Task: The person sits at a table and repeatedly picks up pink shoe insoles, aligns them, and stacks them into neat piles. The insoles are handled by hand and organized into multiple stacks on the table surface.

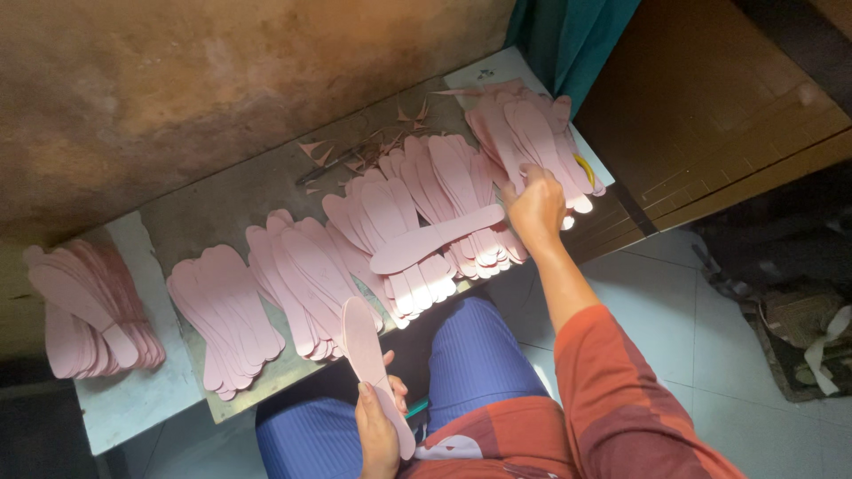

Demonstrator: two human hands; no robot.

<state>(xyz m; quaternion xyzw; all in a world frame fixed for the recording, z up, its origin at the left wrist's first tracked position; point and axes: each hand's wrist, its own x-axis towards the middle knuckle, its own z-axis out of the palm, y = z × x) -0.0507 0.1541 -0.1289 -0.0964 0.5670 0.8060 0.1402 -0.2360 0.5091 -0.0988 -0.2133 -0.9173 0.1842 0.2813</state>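
Pink insoles (417,241) in both hands (377,432)

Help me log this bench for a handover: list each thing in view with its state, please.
Left hand: gripping one pink insole, tilted up over the lap.
Right hand: reaching to the far stack, fingers on it.
Crosswise insole: lying across the fanned middle stacks.
Left-end stack: fanned, untouched.
Pink offcuts: scattered loose on the bench.

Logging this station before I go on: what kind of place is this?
Probably a small shoe-making workshop. Fanned stacks of pink insole cutouts cover a worn bench, pink offcut scraps lie by the wall, and the left hand holds a single insole.
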